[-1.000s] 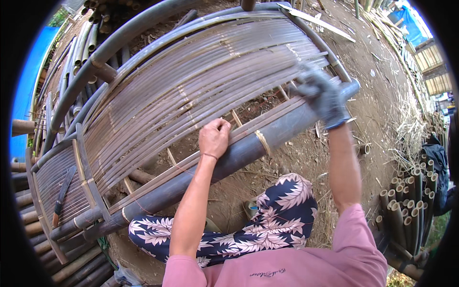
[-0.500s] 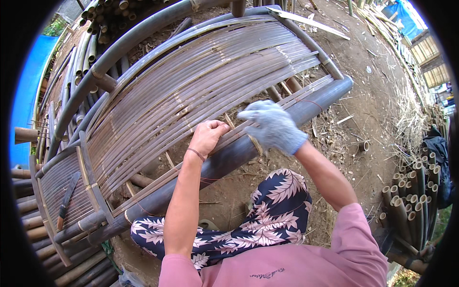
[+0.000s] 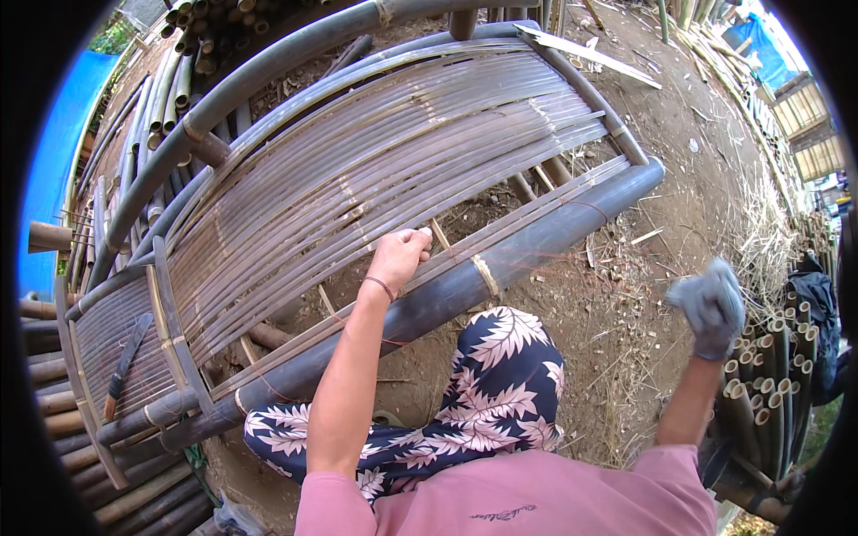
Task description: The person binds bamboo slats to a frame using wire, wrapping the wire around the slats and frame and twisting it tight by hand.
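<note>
My bare left hand (image 3: 399,259) is closed in a pinch over the thin slats beside the gap in the bamboo bench seat (image 3: 304,183). What its fingertips hold, if anything, is hidden. Out to the right, away from the bench, is my right hand (image 3: 710,311) in a grey-blue glove, its fingers smeared by motion. A thin reddish cord (image 3: 554,255), faint and blurred, stretches from the slats near my left hand toward the right. Whether the glove holds its end cannot be made out. Along the bench's near side runs a thick dark bamboo pole (image 3: 429,308), wrapped with thin cord in places.
A knife (image 3: 128,366) with a wooden handle lies on the slats at the bench's left end. Cut bamboo tubes (image 3: 760,384) stand bundled at the right. Split pale bamboo (image 3: 590,55) rests at the far corner. Shavings litter the dirt ground (image 3: 617,357).
My gloved right hand has swung from beside my left hand far out to the right. The reddish cord now shows stretched between them. My left hand has stayed almost in place.
</note>
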A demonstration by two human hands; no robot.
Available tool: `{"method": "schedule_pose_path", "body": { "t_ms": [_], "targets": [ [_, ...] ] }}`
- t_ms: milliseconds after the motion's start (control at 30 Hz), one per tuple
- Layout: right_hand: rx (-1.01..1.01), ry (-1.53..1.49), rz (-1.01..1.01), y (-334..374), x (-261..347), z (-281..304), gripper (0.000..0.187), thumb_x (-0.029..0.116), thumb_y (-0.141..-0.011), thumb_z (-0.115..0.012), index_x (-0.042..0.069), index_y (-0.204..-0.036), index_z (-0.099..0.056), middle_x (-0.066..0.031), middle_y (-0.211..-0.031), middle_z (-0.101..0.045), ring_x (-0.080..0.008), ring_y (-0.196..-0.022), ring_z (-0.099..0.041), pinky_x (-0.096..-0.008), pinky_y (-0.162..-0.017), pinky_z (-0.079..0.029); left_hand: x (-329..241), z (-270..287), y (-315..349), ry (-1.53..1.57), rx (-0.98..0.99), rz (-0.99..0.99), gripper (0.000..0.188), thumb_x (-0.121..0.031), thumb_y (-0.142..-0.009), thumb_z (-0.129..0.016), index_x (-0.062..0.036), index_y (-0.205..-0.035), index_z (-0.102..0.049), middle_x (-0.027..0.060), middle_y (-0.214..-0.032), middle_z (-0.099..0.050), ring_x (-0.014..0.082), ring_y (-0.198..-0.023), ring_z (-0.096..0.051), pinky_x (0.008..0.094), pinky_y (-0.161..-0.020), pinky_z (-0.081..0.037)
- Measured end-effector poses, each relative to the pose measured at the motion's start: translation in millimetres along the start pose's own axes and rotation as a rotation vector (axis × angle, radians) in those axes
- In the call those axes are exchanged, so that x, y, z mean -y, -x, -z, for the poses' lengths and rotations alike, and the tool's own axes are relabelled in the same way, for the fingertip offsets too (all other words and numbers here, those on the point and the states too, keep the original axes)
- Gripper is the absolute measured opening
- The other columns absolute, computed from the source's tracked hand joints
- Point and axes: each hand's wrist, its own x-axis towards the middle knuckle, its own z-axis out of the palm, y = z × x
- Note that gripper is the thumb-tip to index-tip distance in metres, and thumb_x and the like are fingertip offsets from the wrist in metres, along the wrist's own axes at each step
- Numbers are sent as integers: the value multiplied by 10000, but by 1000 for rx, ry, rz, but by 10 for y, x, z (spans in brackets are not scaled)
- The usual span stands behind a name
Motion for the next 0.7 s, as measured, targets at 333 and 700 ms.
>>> {"method": "schedule_pose_path", "body": {
  "t_ms": [333, 700],
  "targets": [
    [-627, 2338, -230, 1323, 2245, 2134, 222, 187, -873, -591, -2, -760, -621, -158, -684, -583, -299, -610, -549, -419, -596, -461, 41, -99, -28, -520, 91, -97, 466, -394, -929, -476, 12, -870, -697, 254, -886, -674, 405, -874, -660, 453, -791, -491],
    [-61, 2010, 255, -1198, -895, 780, 445, 358, -851, -680, 86, -1199, -631, -175, -1258, -604, -341, -1198, -551, -426, -1034, -429, 83, -293, 269, -718, -115, -154, 402, -424, -989, -413, -164, -1043, -715, 174, -972, -704, 363, -973, -646, 504, -941, -360]
  ]
}}
